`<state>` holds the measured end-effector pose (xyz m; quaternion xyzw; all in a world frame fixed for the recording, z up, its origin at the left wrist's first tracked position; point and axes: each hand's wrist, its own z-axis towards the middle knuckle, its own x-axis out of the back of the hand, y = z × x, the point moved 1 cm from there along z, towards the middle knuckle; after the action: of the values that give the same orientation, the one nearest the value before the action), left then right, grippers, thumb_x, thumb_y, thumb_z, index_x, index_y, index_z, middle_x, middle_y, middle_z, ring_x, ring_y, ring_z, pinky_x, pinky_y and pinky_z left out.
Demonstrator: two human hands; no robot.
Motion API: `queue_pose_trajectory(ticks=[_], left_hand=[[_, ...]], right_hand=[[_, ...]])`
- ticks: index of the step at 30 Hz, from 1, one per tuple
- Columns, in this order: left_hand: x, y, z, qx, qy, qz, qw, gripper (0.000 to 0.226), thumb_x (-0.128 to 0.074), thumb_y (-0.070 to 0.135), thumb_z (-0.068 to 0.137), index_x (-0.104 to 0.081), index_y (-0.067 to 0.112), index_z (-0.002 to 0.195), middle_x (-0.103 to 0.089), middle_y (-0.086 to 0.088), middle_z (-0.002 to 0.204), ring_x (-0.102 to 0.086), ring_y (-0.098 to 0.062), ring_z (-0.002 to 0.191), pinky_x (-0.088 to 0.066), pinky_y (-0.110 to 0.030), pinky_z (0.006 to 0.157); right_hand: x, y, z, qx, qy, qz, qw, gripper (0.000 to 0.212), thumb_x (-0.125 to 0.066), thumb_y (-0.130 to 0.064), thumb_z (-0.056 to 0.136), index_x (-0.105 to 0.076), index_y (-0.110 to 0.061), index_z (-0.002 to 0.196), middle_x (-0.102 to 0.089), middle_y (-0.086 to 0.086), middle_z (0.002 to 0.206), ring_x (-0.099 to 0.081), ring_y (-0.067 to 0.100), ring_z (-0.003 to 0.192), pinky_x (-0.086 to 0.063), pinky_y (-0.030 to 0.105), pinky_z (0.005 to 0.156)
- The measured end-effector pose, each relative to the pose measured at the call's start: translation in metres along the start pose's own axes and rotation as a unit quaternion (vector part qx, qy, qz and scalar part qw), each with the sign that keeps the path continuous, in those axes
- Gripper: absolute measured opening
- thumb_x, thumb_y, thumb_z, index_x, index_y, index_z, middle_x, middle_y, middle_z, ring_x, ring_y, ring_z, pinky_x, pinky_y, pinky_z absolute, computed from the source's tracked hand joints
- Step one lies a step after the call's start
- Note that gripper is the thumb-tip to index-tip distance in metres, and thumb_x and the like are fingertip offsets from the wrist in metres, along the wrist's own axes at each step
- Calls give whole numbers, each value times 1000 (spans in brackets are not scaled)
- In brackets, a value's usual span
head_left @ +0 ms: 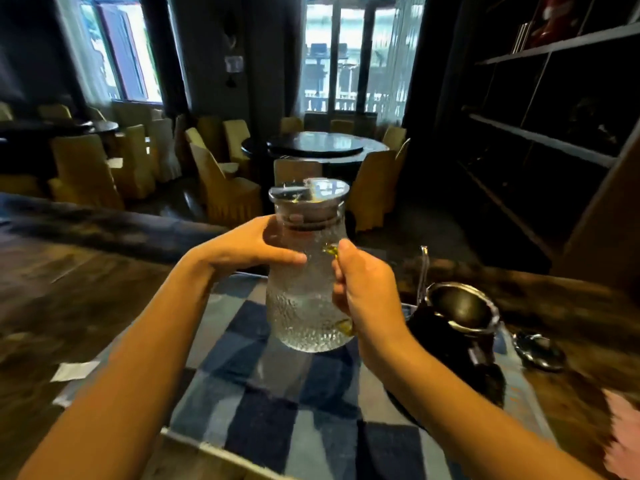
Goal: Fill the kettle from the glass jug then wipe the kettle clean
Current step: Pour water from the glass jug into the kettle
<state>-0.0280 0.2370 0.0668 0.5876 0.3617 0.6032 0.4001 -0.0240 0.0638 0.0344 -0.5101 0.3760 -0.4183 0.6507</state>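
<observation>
**Asker:** Where is the glass jug [304, 289], and what have my hands got?

**Watcher:** You hold it upright in front of you, over the blue checked cloth [277, 410] that covers the middle of the bench [69, 306]. Your left hand [249, 245] is wrapped round the jug's neck just under the metal lid [309, 194], thumb laid across the front of the glass. Your right hand [367, 289] has its fingers clenched round the amber handle on the jug's right side. The lid sits on, and there is water in the lower part.

**Asker:** And the kettle?

**Watcher:** The kettle [460, 313] stands on the cloth just to the right of your right hand. Its mouth is uncovered, with a bright rim round a dark inside. Apart from the jug, not touching it. A small dark round piece [538, 351] lies on the bench to the kettle's right; I cannot tell what it is.

**Asker:** Anything else near you?

**Watcher:** A white slip of paper [74, 370] lies on the bench off to your left, beside the cloth's edge.
</observation>
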Motion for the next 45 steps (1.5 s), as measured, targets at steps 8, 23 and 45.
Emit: queue_pose_trajectory(ticks=[8,23,45], left_hand=[[14,-58,16,117,-136,58,982,64,-78,21,47,-45,44,97,-54,25,99,-57,11,82,-49,-4,62],[47,-67,27,133,-224,234,937,39,-73,-4,72,-61,12,105,-68,3,92,-66,-7,86,-52,-10,67],[-49,-109,-73,124,313,-58,940,37,-48,37,94,-51,27,129,-57,1,126,-56,-14,114,-46,-28,92]], right_hand=[[-49,86,-11,-25,57,-12,998,43,-42,-25,101,-38,-17,59,-35,-9,50,-34,0,42,-30,14,45],[-115,113,-23,-155,-52,113,980,34,-43,-29,100,-49,-18,68,-49,-7,62,-47,3,57,-42,13,61],[-20,66,-11,-211,-306,-27,928,36,-43,-16,100,-53,-21,134,-54,0,137,-50,13,122,-40,26,98]])
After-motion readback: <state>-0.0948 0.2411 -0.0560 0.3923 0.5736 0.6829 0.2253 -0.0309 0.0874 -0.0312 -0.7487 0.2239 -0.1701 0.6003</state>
